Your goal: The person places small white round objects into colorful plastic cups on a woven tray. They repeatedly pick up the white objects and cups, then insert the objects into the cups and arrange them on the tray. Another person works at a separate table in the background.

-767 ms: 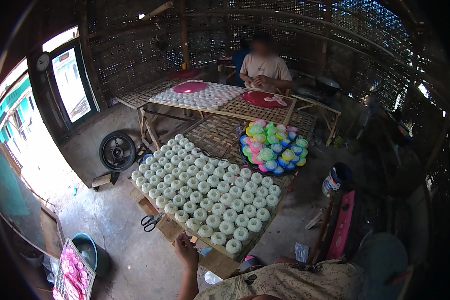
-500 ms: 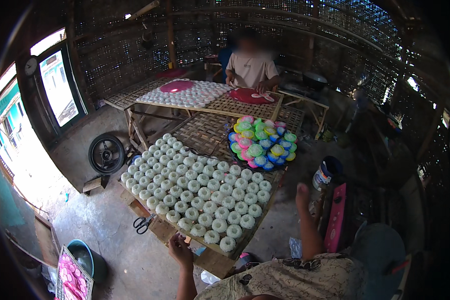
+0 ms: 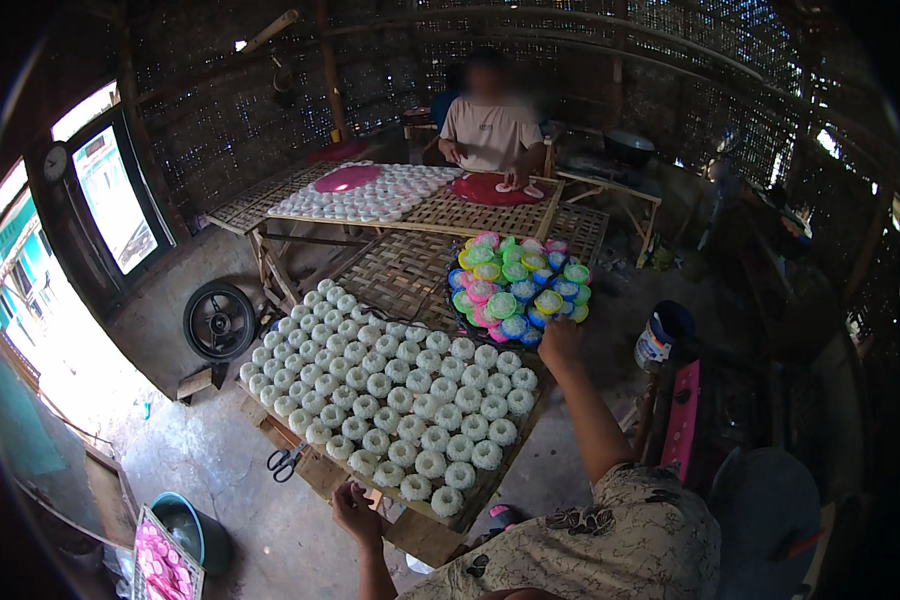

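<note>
My right hand (image 3: 562, 343) reaches to the near right edge of a heap of small plastic moulds (image 3: 515, 280) in pink, green, blue and yellow, with whitish food in them. Its fingers are hidden behind the back of the hand, at the moulds. Low at the near edge of the woven bamboo tray, my left hand (image 3: 355, 512) has its fingers curled, with nothing visible in them. Rows of white, grainy ring-shaped cakes (image 3: 400, 400) cover the near part of that tray. Farther back, the bamboo weave (image 3: 400, 270) shows bare.
Black-handled scissors (image 3: 285, 462) lie by the tray's left edge. Across the room, a person (image 3: 495, 135) works at a bamboo rack (image 3: 440, 215) holding white and pink pieces. A white bucket (image 3: 655, 345) and pink stove (image 3: 682, 415) stand right, a wheel (image 3: 219, 320) left.
My right hand has moved forward and left from beside the bucket to the moulds. My left hand stays near the tray's near edge. The view has shifted slightly.
</note>
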Action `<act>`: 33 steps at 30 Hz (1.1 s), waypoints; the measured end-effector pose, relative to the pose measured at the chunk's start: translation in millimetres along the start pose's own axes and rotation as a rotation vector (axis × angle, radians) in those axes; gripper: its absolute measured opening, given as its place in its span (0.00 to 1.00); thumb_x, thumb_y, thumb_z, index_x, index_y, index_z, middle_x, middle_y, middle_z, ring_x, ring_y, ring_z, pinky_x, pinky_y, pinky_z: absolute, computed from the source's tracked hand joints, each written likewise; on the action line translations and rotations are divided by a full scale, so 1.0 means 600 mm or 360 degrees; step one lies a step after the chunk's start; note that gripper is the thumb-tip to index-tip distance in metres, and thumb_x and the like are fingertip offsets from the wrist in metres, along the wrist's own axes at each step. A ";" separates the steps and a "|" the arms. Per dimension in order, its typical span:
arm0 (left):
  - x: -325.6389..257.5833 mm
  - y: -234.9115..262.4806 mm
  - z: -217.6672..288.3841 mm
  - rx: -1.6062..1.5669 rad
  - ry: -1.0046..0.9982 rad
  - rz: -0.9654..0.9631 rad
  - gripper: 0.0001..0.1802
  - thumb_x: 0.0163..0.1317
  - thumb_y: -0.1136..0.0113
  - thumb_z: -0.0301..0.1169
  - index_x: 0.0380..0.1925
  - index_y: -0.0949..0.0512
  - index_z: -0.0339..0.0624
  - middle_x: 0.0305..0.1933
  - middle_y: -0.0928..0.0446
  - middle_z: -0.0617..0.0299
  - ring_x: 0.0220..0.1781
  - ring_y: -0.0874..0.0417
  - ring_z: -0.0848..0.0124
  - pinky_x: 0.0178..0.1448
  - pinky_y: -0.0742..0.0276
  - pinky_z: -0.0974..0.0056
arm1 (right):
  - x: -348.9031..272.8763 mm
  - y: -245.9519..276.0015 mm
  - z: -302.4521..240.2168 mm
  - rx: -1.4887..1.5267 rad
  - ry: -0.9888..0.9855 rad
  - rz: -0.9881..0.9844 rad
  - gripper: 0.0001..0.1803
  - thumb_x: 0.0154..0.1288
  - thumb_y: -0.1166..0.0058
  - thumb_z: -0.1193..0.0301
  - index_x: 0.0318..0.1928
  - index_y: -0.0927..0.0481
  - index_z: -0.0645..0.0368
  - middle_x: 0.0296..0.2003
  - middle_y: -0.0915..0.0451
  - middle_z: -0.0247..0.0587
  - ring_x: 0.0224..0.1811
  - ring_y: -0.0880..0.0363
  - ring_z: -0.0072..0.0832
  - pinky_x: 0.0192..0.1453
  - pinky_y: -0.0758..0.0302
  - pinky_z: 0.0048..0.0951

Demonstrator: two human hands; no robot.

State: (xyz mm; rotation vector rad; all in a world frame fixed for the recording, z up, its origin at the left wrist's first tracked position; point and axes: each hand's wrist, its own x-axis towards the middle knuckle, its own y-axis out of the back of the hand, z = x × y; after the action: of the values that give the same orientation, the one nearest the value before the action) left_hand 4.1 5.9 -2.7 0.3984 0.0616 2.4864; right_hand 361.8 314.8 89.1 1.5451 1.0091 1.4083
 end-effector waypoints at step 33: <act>0.238 -0.595 0.248 0.0608 -0.0262 -0.1010 0.18 0.63 0.39 0.35 0.50 0.23 0.40 0.41 0.19 0.50 0.42 0.17 0.60 0.47 0.22 0.59 | 0.454 -0.040 0.049 0.1182 0.1498 -0.0346 0.11 0.63 0.47 0.74 0.46 0.19 0.59 0.42 0.20 0.45 0.42 0.20 0.42 0.48 0.23 0.40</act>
State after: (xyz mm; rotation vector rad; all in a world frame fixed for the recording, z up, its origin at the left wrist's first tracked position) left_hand 142.0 371.7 128.9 0.6281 0.5182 1.8029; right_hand 407.2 575.5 163.6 1.1130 2.3942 1.7226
